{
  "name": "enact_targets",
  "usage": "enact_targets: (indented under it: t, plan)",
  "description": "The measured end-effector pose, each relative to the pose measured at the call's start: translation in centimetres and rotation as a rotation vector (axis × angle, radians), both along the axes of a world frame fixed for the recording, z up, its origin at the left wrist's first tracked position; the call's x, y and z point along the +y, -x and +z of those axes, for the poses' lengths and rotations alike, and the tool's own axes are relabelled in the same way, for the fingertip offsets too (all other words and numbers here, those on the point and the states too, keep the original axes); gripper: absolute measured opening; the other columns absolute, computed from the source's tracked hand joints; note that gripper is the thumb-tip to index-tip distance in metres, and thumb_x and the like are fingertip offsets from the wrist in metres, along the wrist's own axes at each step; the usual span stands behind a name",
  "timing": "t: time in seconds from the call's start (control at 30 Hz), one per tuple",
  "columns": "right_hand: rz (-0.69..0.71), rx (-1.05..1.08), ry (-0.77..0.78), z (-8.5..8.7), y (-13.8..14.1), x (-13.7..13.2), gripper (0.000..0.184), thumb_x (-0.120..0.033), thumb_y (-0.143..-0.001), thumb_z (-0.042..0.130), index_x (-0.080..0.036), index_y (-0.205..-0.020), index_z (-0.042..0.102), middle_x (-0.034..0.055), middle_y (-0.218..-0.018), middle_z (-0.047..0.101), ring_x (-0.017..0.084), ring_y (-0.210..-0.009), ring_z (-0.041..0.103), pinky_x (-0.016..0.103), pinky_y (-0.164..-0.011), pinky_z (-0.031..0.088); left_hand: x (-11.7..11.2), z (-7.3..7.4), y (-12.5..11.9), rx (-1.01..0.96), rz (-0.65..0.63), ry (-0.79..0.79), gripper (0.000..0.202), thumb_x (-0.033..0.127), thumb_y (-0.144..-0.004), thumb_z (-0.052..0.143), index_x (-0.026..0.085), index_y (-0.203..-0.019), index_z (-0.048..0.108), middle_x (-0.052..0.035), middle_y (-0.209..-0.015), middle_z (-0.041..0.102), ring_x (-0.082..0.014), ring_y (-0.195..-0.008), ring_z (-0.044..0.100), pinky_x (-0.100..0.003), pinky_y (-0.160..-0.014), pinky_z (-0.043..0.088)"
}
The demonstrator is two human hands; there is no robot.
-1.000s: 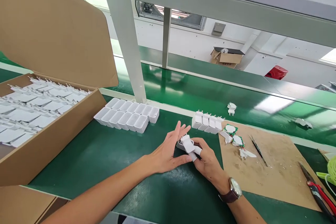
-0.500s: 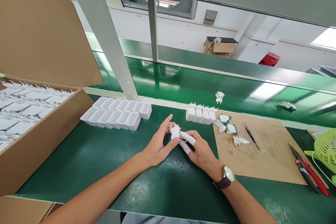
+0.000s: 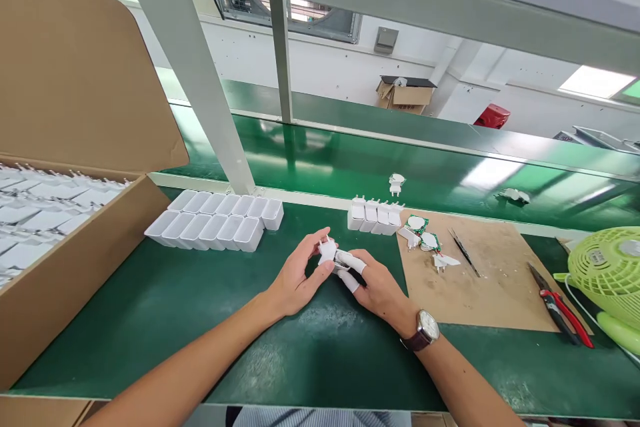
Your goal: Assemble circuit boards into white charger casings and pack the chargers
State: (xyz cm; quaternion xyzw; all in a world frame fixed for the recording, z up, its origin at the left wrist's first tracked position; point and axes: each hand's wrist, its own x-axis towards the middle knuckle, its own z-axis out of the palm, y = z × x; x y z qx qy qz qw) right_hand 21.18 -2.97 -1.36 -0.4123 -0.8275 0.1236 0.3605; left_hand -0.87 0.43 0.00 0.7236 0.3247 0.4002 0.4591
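Observation:
A white plug adapter part [image 3: 328, 252] with metal pins is held over the green bench between both hands. My left hand [image 3: 299, 277] is closed on its pin end, thumb in front and fingers behind. My right hand [image 3: 380, 287], with white finger cots on its thumb and a finger, pinches the other end, where a light-coloured inner piece shows partly. The fingers hide the rest of it. Beyond my right hand stands a short row of white plug housings [image 3: 375, 217] with pins. Open white housings [image 3: 220, 223] stand in two rows to the left.
An open cardboard box [image 3: 95, 233] full of white plug parts is at left. On a brown board [image 3: 480, 293] lie circuit boards [image 3: 429, 241] with plug pieces, tweezers [image 3: 465, 253] and red-handled pliers [image 3: 560, 307]. A green fan [image 3: 607, 267] stands at far right.
The view has turned slightly right, so most of the bench appears shifted left. Both hands keep their hold, and more of the light inner piece shows between them.

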Motion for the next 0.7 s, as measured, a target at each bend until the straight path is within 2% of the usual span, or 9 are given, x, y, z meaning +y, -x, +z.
enact_targets:
  t: [0.1,0.23,0.3,0.37,0.5,0.6,0.7]
  plan:
    - [-0.024,0.086,-0.066,1.8,-1.1,0.4,0.043,-0.021,-0.102,0.053,-0.028,-0.145,0.050,0.0098,-0.131,0.066,0.022,-0.117,0.067,0.038,-0.099,0.059,0.0,0.0,0.2,0.060,0.019,-0.027,0.056,0.040,-0.103,0.053,0.025,-0.155,0.036,-0.0114,-0.139,0.059,-0.0263,-0.128,0.058,-0.047,-0.114,0.046]
    - [-0.296,0.125,-0.197,5.5,-5.0,3.8,0.037,-0.022,-0.100,0.054,-0.025,-0.137,0.060,0.0099,-0.133,0.066,0.023,-0.125,0.062,0.042,-0.112,0.050,0.1,0.1,0.5,0.163,0.061,-0.083,0.056,0.043,-0.102,0.054,0.028,-0.153,0.037,-0.0089,-0.135,0.061,-0.0253,-0.119,0.062,-0.043,-0.105,0.052]
    - [-0.429,0.058,-0.103,7.1,-7.6,7.1,0.038,-0.025,-0.098,0.054,-0.022,-0.135,0.061,0.0112,-0.139,0.063,0.025,-0.128,0.059,0.044,-0.114,0.047,0.2,0.0,0.5,0.193,0.065,-0.120,0.056,0.043,-0.102,0.054,0.028,-0.153,0.038,-0.0087,-0.133,0.061,-0.0249,-0.116,0.063,-0.041,-0.101,0.055]
    - [-0.529,-0.052,0.100,7.9,-10.0,10.8,0.041,-0.023,-0.096,0.051,-0.021,-0.136,0.061,0.0113,-0.141,0.061,0.026,-0.131,0.057,0.046,-0.115,0.044,0.2,-0.1,0.6,0.210,0.060,-0.160,0.056,0.043,-0.102,0.054,0.028,-0.153,0.037,-0.0090,-0.134,0.061,-0.0246,-0.115,0.065,-0.039,-0.098,0.057]
    - [-0.525,-0.148,0.268,7.0,-12.0,17.2,0.033,-0.018,-0.087,0.062,-0.015,-0.119,0.071,0.0161,-0.125,0.069,0.032,-0.120,0.062,0.049,-0.107,0.048,0.0,-0.4,0.6,0.211,0.091,-0.232,0.054,0.043,-0.103,0.052,0.029,-0.154,0.037,-0.0102,-0.137,0.061,-0.0257,-0.120,0.065,-0.036,-0.097,0.058]
    - [-0.493,-0.151,0.339,5.5,-11.6,20.3,0.022,-0.025,-0.089,0.070,-0.015,-0.109,0.071,0.0131,-0.117,0.071,0.027,-0.108,0.067,0.045,-0.098,0.053,0.0,-0.5,0.7,0.221,0.110,-0.265,0.053,0.044,-0.103,0.052,0.031,-0.153,0.038,-0.0096,-0.138,0.062,-0.0256,-0.120,0.066,-0.034,-0.095,0.059]
    - [-0.487,-0.103,0.374,4.6,-11.3,22.2,0.025,-0.036,-0.097,0.067,-0.016,-0.111,0.068,0.0081,-0.113,0.070,0.021,-0.099,0.068,0.043,-0.091,0.057,0.1,-0.4,1.0,0.230,0.116,-0.296,0.053,0.045,-0.103,0.052,0.033,-0.153,0.039,-0.0082,-0.135,0.064,-0.0242,-0.114,0.069,-0.030,-0.090,0.061]
